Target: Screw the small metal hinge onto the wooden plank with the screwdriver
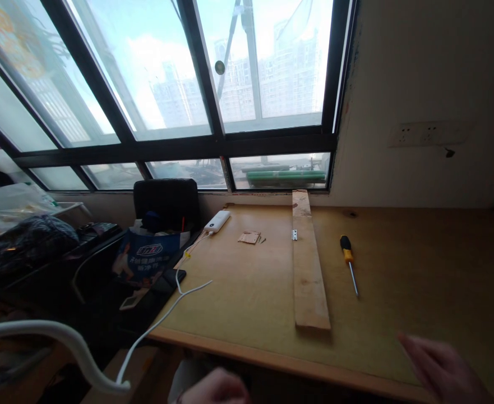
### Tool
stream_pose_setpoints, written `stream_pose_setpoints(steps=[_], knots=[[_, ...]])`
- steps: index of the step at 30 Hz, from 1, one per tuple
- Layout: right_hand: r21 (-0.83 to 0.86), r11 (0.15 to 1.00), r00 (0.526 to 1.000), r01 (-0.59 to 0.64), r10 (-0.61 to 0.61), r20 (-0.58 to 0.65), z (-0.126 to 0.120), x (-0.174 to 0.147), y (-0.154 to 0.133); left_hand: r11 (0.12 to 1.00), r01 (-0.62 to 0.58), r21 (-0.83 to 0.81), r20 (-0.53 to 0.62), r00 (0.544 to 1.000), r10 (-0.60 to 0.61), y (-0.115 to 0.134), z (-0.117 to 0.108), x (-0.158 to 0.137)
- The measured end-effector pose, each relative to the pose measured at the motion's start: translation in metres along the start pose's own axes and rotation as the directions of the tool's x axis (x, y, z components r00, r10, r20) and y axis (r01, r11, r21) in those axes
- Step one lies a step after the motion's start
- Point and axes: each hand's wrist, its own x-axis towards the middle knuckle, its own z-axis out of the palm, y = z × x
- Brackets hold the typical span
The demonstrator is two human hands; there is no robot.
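Whether left hand (219,387) or right hand (442,365) fingers are apart can't be told, but the screwdriver (348,259) at the right's 10 o'clock is best held by its handle (346,245).

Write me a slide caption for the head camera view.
A wooden plank and screwdriver lie side by side on a tabletop, left hand and right hand blurred in the foreground.

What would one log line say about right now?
left hand: by table front edge, grip unclear | right hand: nearest screwdriver, not touching | board: on table, small metal piece on it | screwdriver: right of board
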Motion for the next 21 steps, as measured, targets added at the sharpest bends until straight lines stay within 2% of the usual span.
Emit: stream_pose_setpoints(steps=[1, 3, 4, 5, 6, 8, 10, 11, 13, 14, 16, 18, 21], knots=[[0.054, 0.999, 1.0, 0.004, -0.003, -0.017, 0.003, 0.027, -0.006, 0.997, -0.062, -0.039, 0.007, 0.998, 0.063, 0.013, -0.006, 0.017], [0.025, 0.999, 0.974, 0.025, -0.019, -0.226, 0.013, 0.087, -0.019, 0.954, -0.247, -0.17, -0.035, 0.969, 0.245, 0.048, -0.018, 0.062], [-0.016, 1.0, 0.958, 0.022, -0.025, -0.286, 0.019, 0.117, -0.024, 0.891, -0.372, -0.26, -0.103, 0.928, 0.358, 0.068, -0.023, 0.088], [-0.077, 0.997, 0.951, -0.016, -0.009, -0.31, 0.025, 0.145, -0.027, 0.834, -0.441, -0.331, -0.18, 0.897, 0.403, 0.089, -0.026, 0.115], [-0.177, 0.981, 0.962, -0.075, 0.024, -0.274, 0.031, 0.169, -0.028, 0.779, -0.489, -0.392, -0.271, 0.871, 0.41, 0.109, -0.029, 0.143], [-0.371, 0.903, 0.967, -0.217, 0.148, -0.206, 0.04, 0.206, -0.024, 0.689, -0.522, -0.504, -0.413, 0.846, 0.339, 0.142, -0.031, 0.192], [-0.446, 0.846, 0.956, -0.292, 0.255, -0.142, 0.047, 0.227, -0.014, 0.578, -0.512, -0.635, -0.438, 0.855, 0.276, 0.163, -0.03, 0.231], [-0.462, 0.832, 0.951, -0.307, 0.286, -0.117, 0.049, 0.234, -0.008, 0.491, -0.5, -0.714, -0.428, 0.866, 0.258, 0.169, -0.03, 0.246], [-0.478, 0.823, 0.947, -0.309, 0.312, -0.074, 0.053, 0.242, 0.004, 0.357, -0.414, -0.837, -0.324, 0.902, 0.285, 0.174, -0.03, 0.267], [-0.485, 0.82, 0.947, -0.303, 0.317, -0.055, 0.055, 0.245, 0.009, 0.324, -0.382, -0.866, -0.289, 0.909, 0.299, 0.175, -0.03, 0.274], [-0.494, 0.818, 0.944, -0.295, 0.331, -0.017, 0.059, 0.251, 0.017, 0.323, -0.38, -0.867, -0.271, 0.903, 0.334, 0.175, -0.03, 0.284], [-0.491, 0.819, 0.937, -0.298, 0.349, 0.012, 0.061, 0.258, 0.022, 0.359, -0.437, -0.825, -0.301, 0.877, 0.374, 0.176, -0.028, 0.29], [-0.462, 0.839, 0.947, -0.287, 0.321, -0.004, 0.056, 0.268, 0.018, 0.402, -0.489, -0.775, -0.32, 0.851, 0.417, 0.178, -0.026, 0.299]])
